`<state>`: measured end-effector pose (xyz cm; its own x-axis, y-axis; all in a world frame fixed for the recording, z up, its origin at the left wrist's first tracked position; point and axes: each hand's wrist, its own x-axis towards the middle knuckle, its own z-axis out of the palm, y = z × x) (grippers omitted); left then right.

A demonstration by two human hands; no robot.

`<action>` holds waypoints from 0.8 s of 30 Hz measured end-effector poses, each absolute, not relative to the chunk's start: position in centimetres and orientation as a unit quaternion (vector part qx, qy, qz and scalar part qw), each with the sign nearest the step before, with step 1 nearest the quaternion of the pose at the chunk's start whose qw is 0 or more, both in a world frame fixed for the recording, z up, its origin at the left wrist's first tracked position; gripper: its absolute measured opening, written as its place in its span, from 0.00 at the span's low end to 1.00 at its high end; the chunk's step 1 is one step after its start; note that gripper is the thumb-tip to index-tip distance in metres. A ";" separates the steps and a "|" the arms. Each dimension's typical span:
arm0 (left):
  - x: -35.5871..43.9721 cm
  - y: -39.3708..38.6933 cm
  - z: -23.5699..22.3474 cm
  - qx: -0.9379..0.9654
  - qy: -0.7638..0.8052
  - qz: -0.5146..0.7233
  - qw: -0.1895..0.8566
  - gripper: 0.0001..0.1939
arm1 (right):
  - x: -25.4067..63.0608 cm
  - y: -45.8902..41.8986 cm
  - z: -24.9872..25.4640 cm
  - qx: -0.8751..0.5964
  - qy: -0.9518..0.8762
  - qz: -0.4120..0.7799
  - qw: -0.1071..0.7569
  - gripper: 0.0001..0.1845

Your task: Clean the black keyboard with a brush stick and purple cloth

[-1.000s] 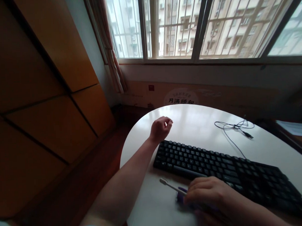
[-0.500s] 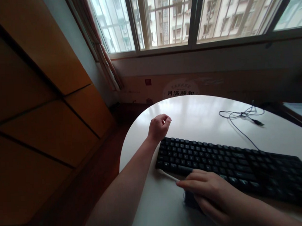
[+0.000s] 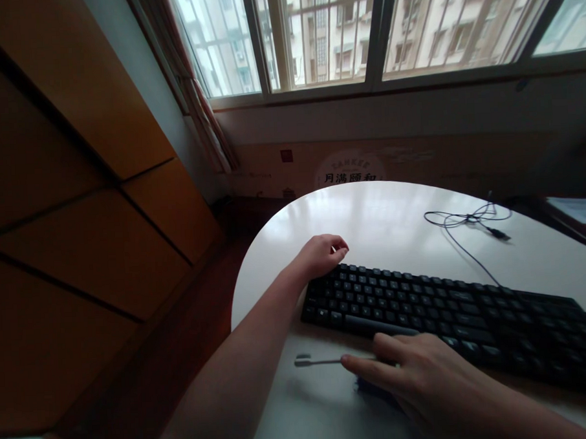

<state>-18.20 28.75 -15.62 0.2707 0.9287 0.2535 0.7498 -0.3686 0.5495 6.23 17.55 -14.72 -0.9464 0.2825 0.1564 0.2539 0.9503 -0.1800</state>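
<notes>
The black keyboard (image 3: 388, 299) lies across the white table. My left hand (image 3: 326, 253) rests at its far left corner, fingers curled in loosely, with nothing visible in them. My right hand (image 3: 411, 376) is low over the near edge of the keyboard and grips a thin, pale toothbrush (image 3: 321, 361). The brush head points left and stands apart from the keyboard, over the tabletop. Beneath my right hand is a dark blue thing (image 3: 366, 388), mostly hidden, its kind unclear.
A thin black USB cable (image 3: 468, 219) is loosely coiled behind the keyboard on the round white table (image 3: 272, 298). Wooden cabinet doors (image 3: 82, 274) stand on the left. A barred window (image 3: 324, 43) and a printed box (image 3: 261, 166) are beyond the table.
The toothbrush head has moved away from the keyboard's near left corner, toward me and slightly left. My left hand has shifted right and closer, onto the keyboard's corner.
</notes>
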 end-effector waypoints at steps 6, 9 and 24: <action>-17.8 28.5 -15.9 0.797 0.505 0.252 0.215 0.08 | 4.9 17.4 -16.3 -0.192 -0.974 0.052 0.111 0.31; -17.8 28.3 -15.8 0.798 0.504 0.239 0.227 0.09 | 4.5 17.3 -16.9 -0.222 -0.967 0.038 0.118 0.33; -16.9 27.7 -15.0 0.806 0.553 0.153 0.143 0.12 | 8.9 16.9 -12.5 -0.262 -0.957 0.073 0.100 0.34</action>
<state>-16.90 27.67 -15.01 0.3419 0.9355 0.0892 0.8476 -0.3479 0.4007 8.95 16.90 -12.52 -0.8430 0.5159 0.1524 0.4869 0.8522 -0.1918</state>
